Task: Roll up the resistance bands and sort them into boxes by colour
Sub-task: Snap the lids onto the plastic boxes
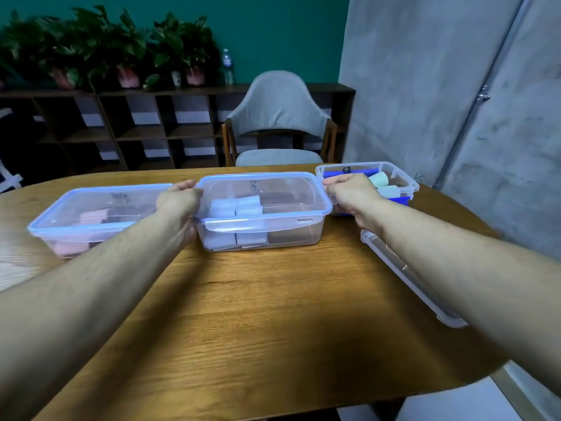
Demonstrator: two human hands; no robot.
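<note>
Wooden table [273, 299] | both arms outstretched | left hand [179, 205], right hand [352, 192]: fingers gripping middle box [264, 214] ends (lidded)

Left hand [179, 202] fingertips hidden behind middle box [264, 214] end; grip there unclear. Right hand [352, 192] covers part of right box [403, 180]. Loose lid [403, 275] partly under forearm. Lid markings illegible. Surface [258, 299] cut off at bottom edge.

Three clear boxes in a row: lidded pink-roll box [91, 220], lidded lilac-roll box [264, 214], open green-roll box [394, 180].
</note>
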